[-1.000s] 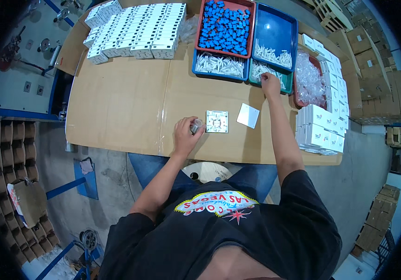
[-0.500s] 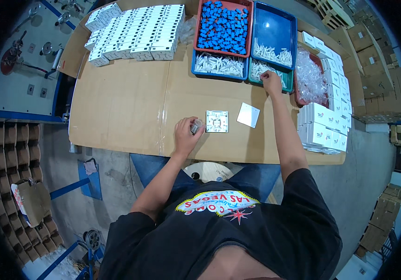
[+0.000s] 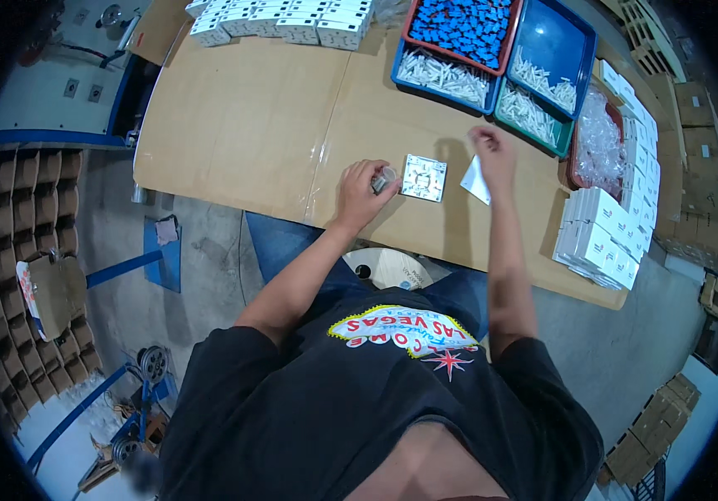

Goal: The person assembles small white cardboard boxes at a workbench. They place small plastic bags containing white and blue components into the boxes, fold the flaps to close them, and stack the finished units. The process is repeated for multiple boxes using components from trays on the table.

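My left hand (image 3: pixel 361 196) is closed around a small clear round plastic cup (image 3: pixel 384 179) with something greyish in it. Beside these fingers, a square white-and-metal switch or socket unit (image 3: pixel 423 178) lies flat on the cardboard-covered table. My right hand (image 3: pixel 493 154) is above the table, its fingers drawn together and somewhat blurred; what they pinch is too small to make out. It partly covers a plain white square plate (image 3: pixel 474 180). Just beyond it, a green tray (image 3: pixel 561 149) holds loose white plugs.
A red tray of blue pieces (image 3: pixel 462 32) sits on a blue tray of white plugs (image 3: pixel 444 73). Another blue tray (image 3: pixel 553 42) overlaps the green one. Clear plastic bags (image 3: pixel 599 144) fill a reddish tray. White boxes (image 3: pixel 601 230) stand at right; white units (image 3: pixel 292 21) line the far left.
My right hand has come back from the green tray toward the white plate. My left hand keeps hold of the cup. The whole view has shifted and tilted.
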Available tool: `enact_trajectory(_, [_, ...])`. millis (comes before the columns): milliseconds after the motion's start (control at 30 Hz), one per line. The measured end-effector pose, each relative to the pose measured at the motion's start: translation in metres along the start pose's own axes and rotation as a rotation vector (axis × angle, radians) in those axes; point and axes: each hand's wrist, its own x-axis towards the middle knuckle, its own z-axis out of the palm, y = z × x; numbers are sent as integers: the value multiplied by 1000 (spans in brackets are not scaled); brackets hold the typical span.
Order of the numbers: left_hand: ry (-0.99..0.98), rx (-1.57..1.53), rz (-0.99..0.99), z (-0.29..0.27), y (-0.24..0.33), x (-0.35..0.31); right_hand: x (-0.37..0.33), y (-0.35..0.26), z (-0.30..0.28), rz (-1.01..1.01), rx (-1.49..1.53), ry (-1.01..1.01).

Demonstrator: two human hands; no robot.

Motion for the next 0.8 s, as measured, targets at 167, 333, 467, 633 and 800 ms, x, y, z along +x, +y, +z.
enact_trajectory(167, [25, -8, 13, -1, 1, 0, -81, -78, 71, 227, 178, -195])
enact_trajectory(333, [16, -25, 7, 2, -6, -1, -96, -100, 90, -60, 123, -282])
enact_trajectory(467, [17, -42, 8, 2, -4, -2, -89, -92, 79, 90, 171, -342])
enact_trajectory(633, [19, -37, 8, 0, -3, -2, -87, -87, 77, 77, 81, -446])
enact_trajectory(800, [12, -25, -8, 1, -4, -2, -86, -97, 76, 40, 4, -383])
